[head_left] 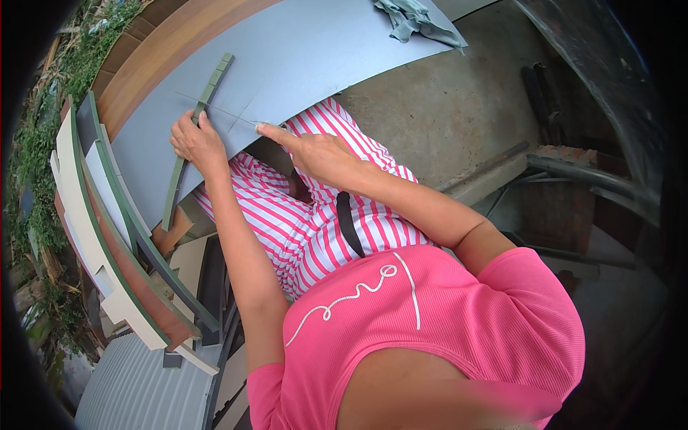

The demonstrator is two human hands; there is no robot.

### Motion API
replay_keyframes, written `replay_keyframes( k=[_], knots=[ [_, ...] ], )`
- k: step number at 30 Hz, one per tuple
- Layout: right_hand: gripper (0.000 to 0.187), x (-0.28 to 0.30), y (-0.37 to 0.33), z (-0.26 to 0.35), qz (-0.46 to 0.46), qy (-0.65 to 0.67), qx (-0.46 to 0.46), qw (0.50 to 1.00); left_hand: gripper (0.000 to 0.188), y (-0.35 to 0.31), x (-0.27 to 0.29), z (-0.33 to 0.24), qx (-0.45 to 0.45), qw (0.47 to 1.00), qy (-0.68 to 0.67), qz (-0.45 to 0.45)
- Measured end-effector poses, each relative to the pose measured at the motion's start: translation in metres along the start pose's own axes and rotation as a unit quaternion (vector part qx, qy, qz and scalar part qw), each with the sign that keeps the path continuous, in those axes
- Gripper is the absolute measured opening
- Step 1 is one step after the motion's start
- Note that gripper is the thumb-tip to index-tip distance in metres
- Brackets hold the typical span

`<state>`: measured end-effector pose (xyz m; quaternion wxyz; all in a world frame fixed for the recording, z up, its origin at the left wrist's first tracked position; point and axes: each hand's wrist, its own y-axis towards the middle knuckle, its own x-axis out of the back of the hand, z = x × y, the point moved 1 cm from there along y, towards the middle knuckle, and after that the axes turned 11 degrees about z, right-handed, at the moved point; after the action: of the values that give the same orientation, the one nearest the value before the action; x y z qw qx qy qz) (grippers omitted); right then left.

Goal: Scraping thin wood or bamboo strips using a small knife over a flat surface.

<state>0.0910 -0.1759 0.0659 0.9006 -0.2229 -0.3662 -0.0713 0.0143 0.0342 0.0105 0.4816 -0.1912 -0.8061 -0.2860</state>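
A narrow green strip (pixel 216 80) with notch-like marks across it lies slantwise on a smooth grey-blue panel (pixel 287 61). My left hand (pixel 195 143) is closed around its middle, the thumb on top and the fingers curled over the far side. A thin, dark, wire-like strand (pixel 233 115) crosses the panel at the strip and runs to my right fingertips. My right hand (pixel 315 152) is at the panel's near edge, index finger forward, appearing to pinch the strand's end. The other right fingers are mostly hidden beneath the hand.
A crumpled grey-green cloth (pixel 416 21) lies on the panel's far right. Long cream and green boards (pixel 79 193) are stacked at my left, above a corrugated grey sheet (pixel 147 383). Plants (pixel 32 136) border the far left. Concrete floor (pixel 444 107) shows at right.
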Motion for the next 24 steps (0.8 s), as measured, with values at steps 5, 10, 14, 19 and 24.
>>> replay_keyframes(
  k=[5, 10, 14, 19, 24],
  knots=[
    [0.074, -0.015, 0.02, 0.0, -0.081, -0.002, 0.071, 0.994, 0.026, 0.001, -0.001, 0.005, -0.003, 1.0, 0.006, -0.011],
    [0.066, -0.008, 0.075, 0.017, -0.092, -0.015, 0.052, 0.994, 0.027, 0.001, -0.002, 0.001, -0.004, 1.0, -0.004, -0.001],
    [0.066, -0.003, 0.071, 0.018, -0.076, 0.004, 0.058, 0.995, 0.027, 0.0, -0.004, 0.005, -0.003, 1.0, 0.0, -0.009],
    [0.074, -0.011, 0.02, -0.004, -0.074, -0.007, 0.071, 0.995, 0.027, 0.0, -0.002, 0.005, -0.003, 1.0, 0.002, -0.012],
    [0.076, -0.011, 0.004, -0.002, -0.051, 0.002, 0.052, 0.997, 0.026, 0.0, -0.002, 0.007, -0.005, 1.0, -0.001, -0.011]
  ],
)
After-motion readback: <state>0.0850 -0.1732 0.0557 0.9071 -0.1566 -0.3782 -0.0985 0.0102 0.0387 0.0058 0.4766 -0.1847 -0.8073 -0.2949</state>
